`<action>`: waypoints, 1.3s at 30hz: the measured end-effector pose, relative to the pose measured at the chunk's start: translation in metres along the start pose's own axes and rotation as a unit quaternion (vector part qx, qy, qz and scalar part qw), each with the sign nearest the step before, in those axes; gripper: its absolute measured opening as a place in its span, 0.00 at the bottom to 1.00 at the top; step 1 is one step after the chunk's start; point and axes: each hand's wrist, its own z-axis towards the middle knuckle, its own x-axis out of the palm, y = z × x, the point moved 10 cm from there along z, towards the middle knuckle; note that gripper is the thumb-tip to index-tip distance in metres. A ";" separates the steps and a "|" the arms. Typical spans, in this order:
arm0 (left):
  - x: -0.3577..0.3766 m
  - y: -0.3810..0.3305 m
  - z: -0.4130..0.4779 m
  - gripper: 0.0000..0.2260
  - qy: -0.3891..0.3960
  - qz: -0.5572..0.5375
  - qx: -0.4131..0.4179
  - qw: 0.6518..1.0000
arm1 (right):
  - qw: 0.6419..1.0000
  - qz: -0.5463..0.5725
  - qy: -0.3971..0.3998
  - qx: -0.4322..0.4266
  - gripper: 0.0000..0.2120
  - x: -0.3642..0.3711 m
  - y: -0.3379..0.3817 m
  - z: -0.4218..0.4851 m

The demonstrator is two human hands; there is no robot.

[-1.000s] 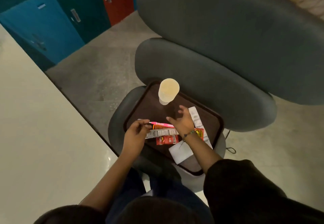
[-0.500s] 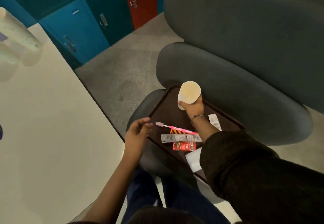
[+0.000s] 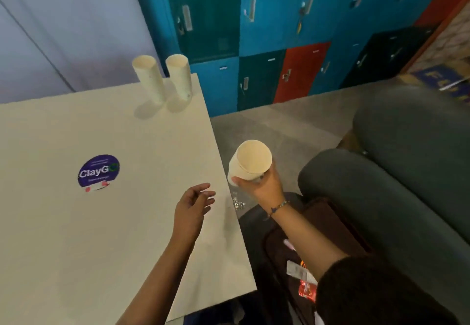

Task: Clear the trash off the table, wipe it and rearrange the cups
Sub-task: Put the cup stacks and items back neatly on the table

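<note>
My right hand (image 3: 264,187) grips a cream paper cup (image 3: 250,163) by its base, held in the air just past the right edge of the white table (image 3: 76,235). Above the table near that edge, my left hand (image 3: 193,205) hovers with fingers relaxed and holds nothing. Two more paper cups (image 3: 150,80) (image 3: 179,79) stand side by side at the table's far edge. The brown tray (image 3: 330,223) lies on the chair seat below my right arm, with wrappers (image 3: 306,287) and a paper slip (image 3: 296,271) partly hidden by my sleeve.
A round purple sticker (image 3: 98,170) sits on the tabletop. The grey upholstered chair (image 3: 407,172) fills the right side. Blue, green and red lockers (image 3: 279,45) line the back wall. Grey floor (image 3: 267,126) lies between table and chair.
My right hand took hold of the cup on the tray and lifted it up toward the table edge. The view swung left to the table; my left hand left the tray and moved over the table.
</note>
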 end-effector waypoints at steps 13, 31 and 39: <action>-0.196 -0.055 0.129 0.09 -0.112 -0.085 0.009 0.990 | 0.992 -0.123 0.001 -0.036 0.37 0.219 0.098 0.184; -0.233 -0.037 0.201 0.09 -0.109 -0.052 -0.020 0.993 | 0.989 -0.127 0.038 0.070 0.51 0.304 0.045 0.259; -0.187 -0.047 0.196 0.09 -0.048 -0.035 -0.012 0.998 | 0.991 -0.115 0.034 0.065 0.27 0.243 0.028 0.190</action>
